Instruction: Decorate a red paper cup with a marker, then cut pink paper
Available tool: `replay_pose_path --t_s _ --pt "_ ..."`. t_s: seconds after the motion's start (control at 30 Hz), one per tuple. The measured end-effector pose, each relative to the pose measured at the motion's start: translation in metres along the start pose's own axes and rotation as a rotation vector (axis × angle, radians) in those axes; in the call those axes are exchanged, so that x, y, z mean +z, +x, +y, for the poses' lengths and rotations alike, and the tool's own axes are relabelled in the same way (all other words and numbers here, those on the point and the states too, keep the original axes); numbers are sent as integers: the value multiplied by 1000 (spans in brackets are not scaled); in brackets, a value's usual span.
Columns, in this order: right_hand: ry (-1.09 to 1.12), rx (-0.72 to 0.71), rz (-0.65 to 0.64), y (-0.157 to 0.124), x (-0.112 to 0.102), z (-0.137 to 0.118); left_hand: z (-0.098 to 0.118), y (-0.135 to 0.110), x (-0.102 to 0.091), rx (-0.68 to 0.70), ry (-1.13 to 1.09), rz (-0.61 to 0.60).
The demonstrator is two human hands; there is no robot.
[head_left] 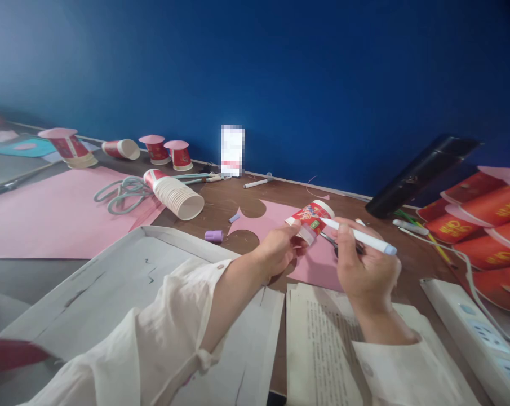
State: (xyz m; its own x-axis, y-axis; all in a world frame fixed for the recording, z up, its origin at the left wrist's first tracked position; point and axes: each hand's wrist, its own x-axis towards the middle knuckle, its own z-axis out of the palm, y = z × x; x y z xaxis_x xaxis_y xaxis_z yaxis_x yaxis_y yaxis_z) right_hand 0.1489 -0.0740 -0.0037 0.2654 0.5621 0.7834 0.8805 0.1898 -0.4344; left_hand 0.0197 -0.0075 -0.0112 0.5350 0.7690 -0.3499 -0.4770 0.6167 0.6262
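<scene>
My left hand (280, 248) is closed around a red printed paper cup (309, 216), which lies tilted on its side above a cut sheet of pink paper (275, 213). In my right hand (367, 276) is a white marker (360, 233) with a pale blue end. Its tip points left and meets or nearly meets the cup's side. Dark scissors (329, 241) lie on the pink sheet, partly hidden behind my right hand. Left of the sheet stands a purple cap (213, 235), with a small blue cap (234, 218) near it.
A cup stack (181, 196) lies beside a coiled grey cable (122, 197). Pink-topped red cups (179, 155) line the blue wall. A white tray (153, 234) is under my left arm, printed pages (318, 344) under my right. Rightward are a black cylinder (419, 177) and a power strip (470, 332).
</scene>
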Motion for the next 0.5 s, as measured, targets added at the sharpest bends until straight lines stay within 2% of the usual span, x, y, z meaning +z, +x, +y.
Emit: replay_pose_path --t_s 0.13,0.27,0.4,0.5 --pt "40 39 25 -2 -2 -5 1 -2 0 -16 -76 -15" --pt "181 181 168 0 -1 -6 4 -3 -2 -84 -180 -30" --pt "476 570 252 7 8 10 5 -4 -3 -132 -220 -67" --pt "794 838 132 10 18 22 5 -7 -4 -165 -239 -111"
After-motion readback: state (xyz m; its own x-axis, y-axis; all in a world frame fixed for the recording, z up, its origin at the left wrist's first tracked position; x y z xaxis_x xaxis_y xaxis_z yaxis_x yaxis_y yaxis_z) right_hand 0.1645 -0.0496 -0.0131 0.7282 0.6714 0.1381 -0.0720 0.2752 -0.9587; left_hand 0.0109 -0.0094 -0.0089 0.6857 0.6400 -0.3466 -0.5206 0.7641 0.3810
